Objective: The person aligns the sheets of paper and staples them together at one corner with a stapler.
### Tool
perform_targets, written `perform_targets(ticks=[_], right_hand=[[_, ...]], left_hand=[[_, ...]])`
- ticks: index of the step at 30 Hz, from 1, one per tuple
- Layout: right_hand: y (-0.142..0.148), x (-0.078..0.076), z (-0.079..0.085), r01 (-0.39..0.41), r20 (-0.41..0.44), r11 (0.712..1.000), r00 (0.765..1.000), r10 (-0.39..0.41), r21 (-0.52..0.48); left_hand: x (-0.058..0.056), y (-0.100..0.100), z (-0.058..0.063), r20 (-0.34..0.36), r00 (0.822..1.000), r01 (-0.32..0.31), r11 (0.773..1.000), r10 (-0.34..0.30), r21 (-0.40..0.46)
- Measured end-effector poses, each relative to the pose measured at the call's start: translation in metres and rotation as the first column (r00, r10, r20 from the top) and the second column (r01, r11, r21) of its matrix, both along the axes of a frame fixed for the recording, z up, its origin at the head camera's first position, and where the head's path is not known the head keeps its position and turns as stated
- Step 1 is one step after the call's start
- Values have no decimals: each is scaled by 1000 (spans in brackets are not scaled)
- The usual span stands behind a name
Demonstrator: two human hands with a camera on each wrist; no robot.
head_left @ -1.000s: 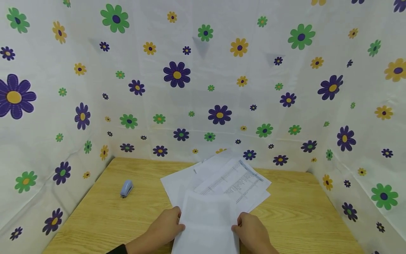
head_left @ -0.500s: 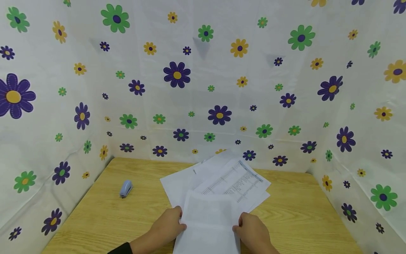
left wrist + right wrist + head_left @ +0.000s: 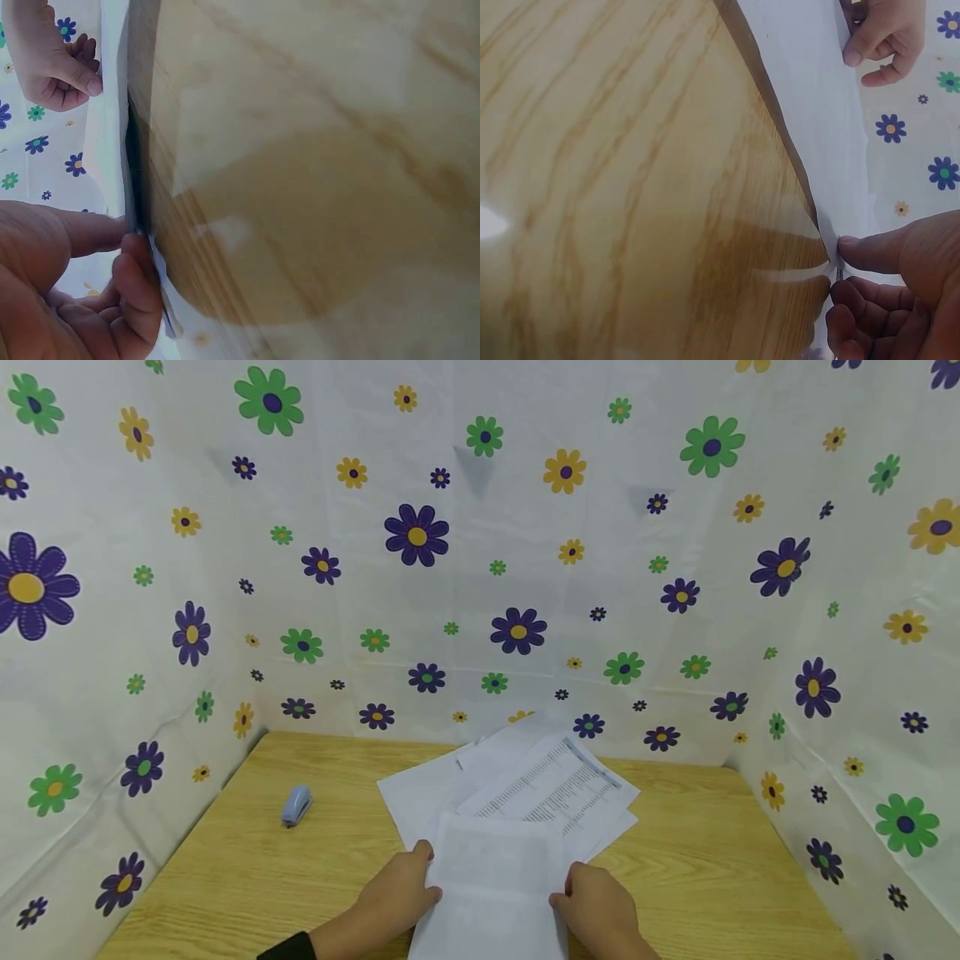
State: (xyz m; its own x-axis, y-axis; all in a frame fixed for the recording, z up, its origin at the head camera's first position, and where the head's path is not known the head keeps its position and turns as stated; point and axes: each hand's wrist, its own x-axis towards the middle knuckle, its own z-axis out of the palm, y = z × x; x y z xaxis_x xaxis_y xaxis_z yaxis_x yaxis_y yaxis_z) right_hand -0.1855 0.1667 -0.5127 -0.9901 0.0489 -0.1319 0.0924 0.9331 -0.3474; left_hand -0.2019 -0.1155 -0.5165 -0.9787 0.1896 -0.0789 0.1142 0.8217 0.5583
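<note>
A white sheet of paper [image 3: 491, 864], possibly several together, lies lengthwise before me, its near end cut off by the frame. The left hand [image 3: 393, 893] pinches its left edge between thumb and curled fingers. On the opposite edge, the right hand [image 3: 600, 906] grips the paper the same way. In the right wrist view, the right thumb [image 3: 874, 251] presses on the paper [image 3: 810, 97] with fingers tucked beneath. The left wrist view has the left hand [image 3: 82, 277] holding the thin paper edge just above the table.
Behind the sheet, loose papers [image 3: 420, 785] are fanned out, including a printed page [image 3: 562, 785]. A small light-blue stapler [image 3: 297, 806] stands to the left on the wooden table [image 3: 712, 843]. A flower-patterned white cloth [image 3: 480, 593] encloses the back and sides.
The held paper has shifted very slightly to the right, both hands with it. The left index finger is raised a little more. The loose papers and stapler stay in place.
</note>
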Motion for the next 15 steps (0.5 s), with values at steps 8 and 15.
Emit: perform_targets(ticks=[8,15], right_hand=[[0,-1,2,6,13,1000,1000,-6,-6],[3,-2,0,10,-11,1000,1000,-10,0]], left_hand=[[-2,0,-3,-31,1000,-5,999,4,-32],[-5,3,-5,2,1000,-22,997,23,-74]])
